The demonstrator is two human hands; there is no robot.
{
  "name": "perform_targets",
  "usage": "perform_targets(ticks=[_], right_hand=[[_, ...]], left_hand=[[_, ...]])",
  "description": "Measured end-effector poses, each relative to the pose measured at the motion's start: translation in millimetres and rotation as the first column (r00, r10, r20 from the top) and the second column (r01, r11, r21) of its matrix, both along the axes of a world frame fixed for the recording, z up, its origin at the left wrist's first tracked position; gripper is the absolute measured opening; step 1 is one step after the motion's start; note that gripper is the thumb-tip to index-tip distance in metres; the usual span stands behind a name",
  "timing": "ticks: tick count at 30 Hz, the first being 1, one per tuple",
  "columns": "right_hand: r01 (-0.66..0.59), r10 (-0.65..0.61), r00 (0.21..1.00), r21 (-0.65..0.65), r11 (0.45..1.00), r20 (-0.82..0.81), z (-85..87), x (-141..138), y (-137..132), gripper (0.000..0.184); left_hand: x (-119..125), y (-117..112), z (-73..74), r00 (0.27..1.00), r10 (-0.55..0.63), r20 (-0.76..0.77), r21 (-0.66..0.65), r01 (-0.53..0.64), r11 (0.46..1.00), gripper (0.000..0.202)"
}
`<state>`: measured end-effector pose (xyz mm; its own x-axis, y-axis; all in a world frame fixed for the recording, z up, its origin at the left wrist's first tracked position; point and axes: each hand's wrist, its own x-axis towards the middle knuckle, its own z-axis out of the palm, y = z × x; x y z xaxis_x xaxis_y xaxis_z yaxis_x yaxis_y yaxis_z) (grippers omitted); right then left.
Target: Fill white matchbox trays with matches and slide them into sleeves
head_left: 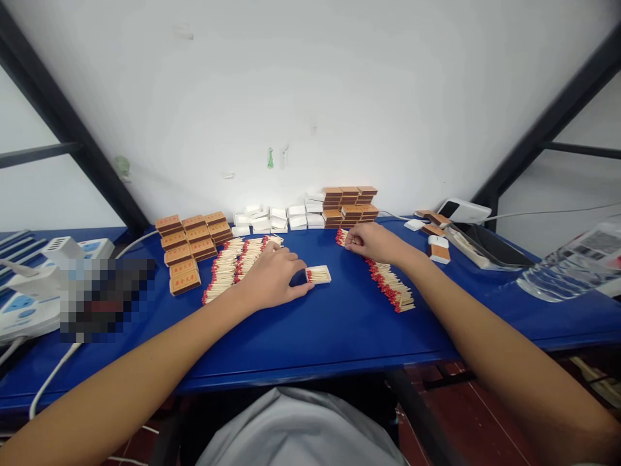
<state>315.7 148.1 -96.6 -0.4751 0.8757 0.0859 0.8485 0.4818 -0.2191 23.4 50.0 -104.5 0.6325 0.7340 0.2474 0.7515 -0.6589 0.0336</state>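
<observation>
A small white matchbox tray (320,276) with red-headed matches in it lies on the blue table. My left hand (272,275) grips its left end between thumb and index finger, the other fingers curled. My right hand (376,243) is farther right, fingertips pinched together at red match heads (341,237); whether a match is between them is hidden. Below that hand runs a slanting row of loose matches (391,288). Thicker rows of matches (226,268) lie left of and partly behind my left hand.
Matchboxes stand stacked at left (194,243) and at the back (349,207), with white trays (278,218) between. At right are a white power bank (463,211), a dark phone (490,246) and clear plastic packaging (572,259). A power strip (29,307) lies far left.
</observation>
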Motion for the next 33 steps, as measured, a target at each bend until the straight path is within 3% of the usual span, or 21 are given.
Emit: perform_targets(ticks=[6, 26, 33], right_hand=[[-0.002, 0.001, 1.0, 0.041, 0.999, 0.02, -1.3, 3, 3, 0.013], [-0.079, 0.076, 0.996, -0.059, 0.995, -0.045, -1.8, 6, 2, 0.019], [-0.103, 0.093, 0.992, -0.126, 0.987, -0.083, 0.2, 11, 3, 0.036]], left_hand=[[0, -1, 0.9, 1.0, 0.003, 0.0, 0.006, -0.003, 1.0, 0.033], [-1, -1, 0.1, 1.0, 0.002, 0.007, 0.008, -0.002, 1.0, 0.033], [-1, 0, 0.4, 1.0, -0.004, 0.007, 0.014, 0.004, 1.0, 0.032]])
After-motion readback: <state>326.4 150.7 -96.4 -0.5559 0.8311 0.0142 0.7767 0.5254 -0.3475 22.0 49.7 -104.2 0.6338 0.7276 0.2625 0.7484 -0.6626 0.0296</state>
